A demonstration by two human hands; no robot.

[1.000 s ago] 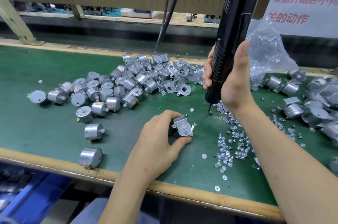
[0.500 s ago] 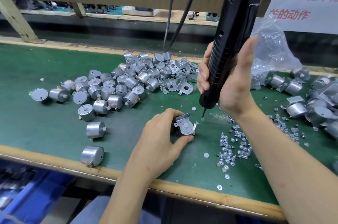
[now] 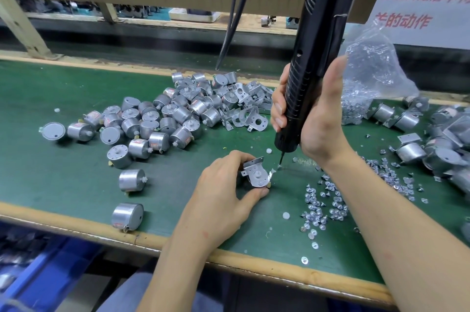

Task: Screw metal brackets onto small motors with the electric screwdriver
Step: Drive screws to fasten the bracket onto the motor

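Seemingly mid-fastening, a worker's left hand (image 3: 223, 192) at lower centre pinches a small motor (image 3: 264, 183) capped by a metal bracket (image 3: 256, 174), its face tilted up and right to meet the tool. The right hand (image 3: 320, 118) clenches its fingers (image 3: 278, 110) round the black electric screwdriver (image 3: 312, 57), held near upright, bit tip just beside the bracket's right edge. Loose screws (image 3: 323, 207) lie close at lower right on the green desk (image 3: 63, 184). Bare motors (image 3: 157, 118) and spare brackets (image 3: 249, 113) are heaped behind, likely for easy reach.

The screwdriver's (image 3: 312, 57) top and the sign's (image 3: 432, 11) red lettering run off frame.
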